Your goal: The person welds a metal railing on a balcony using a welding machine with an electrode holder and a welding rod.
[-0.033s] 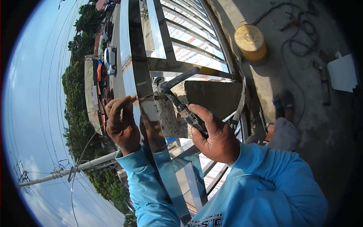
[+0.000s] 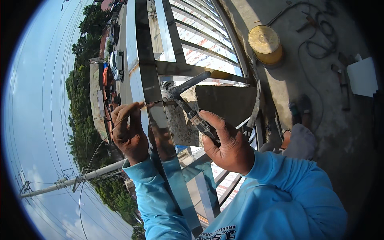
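Observation:
My left hand [image 2: 130, 136] pinches a long thin filler rod [image 2: 94, 154], its tail curving down to the lower edge. The fingertips touch the seam of a shiny stainless steel railing tube [image 2: 159, 118], which has brown heat marks. My right hand [image 2: 230, 146] grips a black TIG welding torch [image 2: 195, 119] between thumb and fingers. The torch head [image 2: 174, 93], with its long back cap, sits at the right edge of the tube by the seam. Its tip against the metal is too small to make out, and no arc shows.
Railing bars run up and down the middle, with printed white panels [image 2: 200, 56] behind. Right of them, a yellow bucket [image 2: 265, 44], coiled cables [image 2: 326, 34] and a white sheet [image 2: 362, 78] lie on concrete. Left lie a street with a parked car [image 2: 117, 65] and a pole [image 2: 96, 174].
The trailing end of the filler rod has swung slightly to the right. Both hands and the torch stay practically where they were.

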`<state>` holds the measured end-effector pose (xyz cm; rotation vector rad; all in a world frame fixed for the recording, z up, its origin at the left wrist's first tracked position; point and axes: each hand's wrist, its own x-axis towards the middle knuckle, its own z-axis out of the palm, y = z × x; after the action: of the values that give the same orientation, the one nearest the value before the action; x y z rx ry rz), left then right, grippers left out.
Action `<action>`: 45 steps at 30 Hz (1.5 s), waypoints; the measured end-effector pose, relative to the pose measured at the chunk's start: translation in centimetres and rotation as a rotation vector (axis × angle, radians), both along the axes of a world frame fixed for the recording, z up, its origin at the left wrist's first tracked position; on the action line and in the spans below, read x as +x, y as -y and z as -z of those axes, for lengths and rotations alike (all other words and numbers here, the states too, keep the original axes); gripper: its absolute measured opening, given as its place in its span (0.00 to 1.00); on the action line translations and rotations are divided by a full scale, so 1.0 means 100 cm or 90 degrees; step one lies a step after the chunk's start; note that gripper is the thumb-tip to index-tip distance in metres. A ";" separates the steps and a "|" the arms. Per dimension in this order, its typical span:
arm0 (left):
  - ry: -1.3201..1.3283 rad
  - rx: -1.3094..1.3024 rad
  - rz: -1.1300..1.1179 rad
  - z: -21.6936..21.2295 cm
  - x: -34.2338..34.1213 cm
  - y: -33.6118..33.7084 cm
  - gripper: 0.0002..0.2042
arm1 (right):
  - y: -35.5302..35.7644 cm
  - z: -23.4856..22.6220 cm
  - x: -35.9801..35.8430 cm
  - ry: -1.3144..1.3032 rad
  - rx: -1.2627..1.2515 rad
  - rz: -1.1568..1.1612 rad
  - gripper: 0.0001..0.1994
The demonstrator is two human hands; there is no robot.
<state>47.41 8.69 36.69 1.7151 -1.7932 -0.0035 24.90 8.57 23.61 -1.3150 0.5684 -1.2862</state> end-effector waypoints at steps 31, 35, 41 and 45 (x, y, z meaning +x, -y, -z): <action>-0.043 0.063 0.042 0.000 0.005 0.005 0.20 | 0.015 0.013 0.008 -0.068 -0.030 -0.030 0.32; -0.058 0.066 0.016 0.001 0.001 0.007 0.24 | 0.017 0.012 0.008 -0.064 -0.027 -0.037 0.33; -0.073 0.074 0.034 0.000 0.005 0.007 0.25 | 0.017 0.013 0.010 -0.076 -0.033 -0.023 0.32; -0.046 0.074 0.053 -0.002 0.007 0.006 0.22 | 0.018 0.011 0.009 -0.079 -0.030 -0.041 0.32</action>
<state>48.12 8.14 36.88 1.6960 -1.8412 -0.2074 25.79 6.80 22.52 -1.4486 0.5803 -1.1765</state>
